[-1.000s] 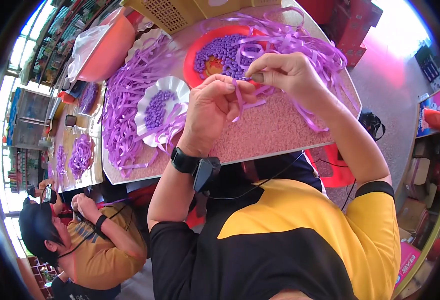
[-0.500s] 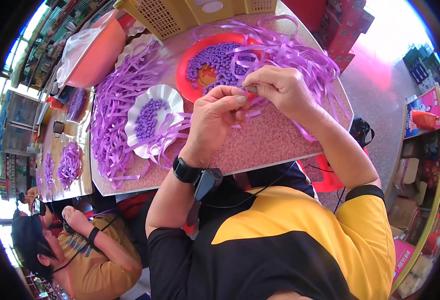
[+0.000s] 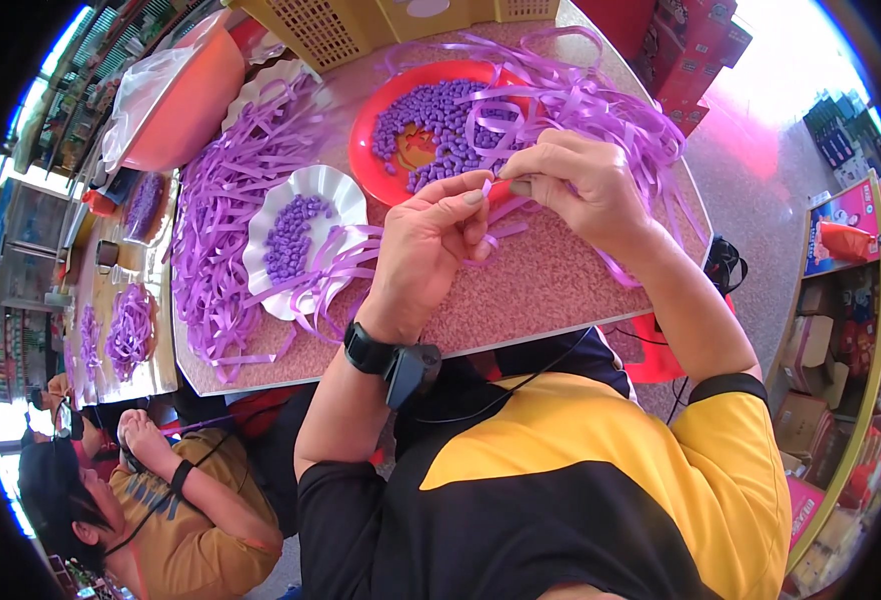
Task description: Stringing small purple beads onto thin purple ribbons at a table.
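Between the thumb and forefinger of my left hand (image 3: 423, 250) is a narrow purple ribbon (image 3: 487, 188), its end poking up past the fingertips. The fingers of my right hand (image 3: 589, 190) are pinched just to the right; whatever is in them is too small to make out. Both hands are over the near rim of a red plate (image 3: 364, 165) that holds many small purple beads (image 3: 441, 115). Left of my left wrist stands a white scalloped dish (image 3: 260, 250) with more purple beads (image 3: 289, 240), and ribbons hang across its right edge.
Loose purple ribbons (image 3: 616, 110) spread behind my right hand, and a larger ribbon heap (image 3: 221, 210) covers the table's left side. A yellow crate (image 3: 326, 35) and an orange basin (image 3: 186, 105) stand at the back. A co-worker (image 3: 201, 500) sits at my left.
My right hand has drawn slightly right, so the fingertips of both hands are now apart. The ribbon end now shows above my left fingers.
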A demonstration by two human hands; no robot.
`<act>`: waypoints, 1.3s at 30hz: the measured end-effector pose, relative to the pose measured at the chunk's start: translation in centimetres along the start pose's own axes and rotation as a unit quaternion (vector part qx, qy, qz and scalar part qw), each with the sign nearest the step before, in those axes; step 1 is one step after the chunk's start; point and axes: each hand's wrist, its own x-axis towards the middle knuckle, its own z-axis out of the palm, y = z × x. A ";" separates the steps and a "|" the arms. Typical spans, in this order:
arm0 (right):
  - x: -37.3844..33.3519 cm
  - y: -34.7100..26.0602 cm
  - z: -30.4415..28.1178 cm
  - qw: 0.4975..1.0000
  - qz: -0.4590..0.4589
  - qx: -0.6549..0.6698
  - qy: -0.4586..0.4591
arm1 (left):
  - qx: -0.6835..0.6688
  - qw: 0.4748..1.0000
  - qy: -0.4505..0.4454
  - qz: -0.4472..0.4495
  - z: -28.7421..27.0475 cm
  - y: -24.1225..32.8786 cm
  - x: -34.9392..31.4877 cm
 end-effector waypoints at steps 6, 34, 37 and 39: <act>0.1 -0.1 -0.2 1.000 0.012 0.001 0.004 | 0.042 0.998 -0.034 0.012 -0.7 0.0 -0.2; -0.2 -0.1 0.1 0.998 0.030 -0.008 -0.054 | 0.132 0.988 0.032 0.076 -0.1 -0.3 -0.9; -0.2 -0.1 0.1 0.998 0.041 -0.020 -0.045 | 0.130 0.988 0.039 0.074 -0.1 -0.3 -0.9; -0.3 0.0 0.1 0.998 0.026 -0.025 -0.056 | 0.155 0.983 0.057 0.086 0.8 -0.2 -1.3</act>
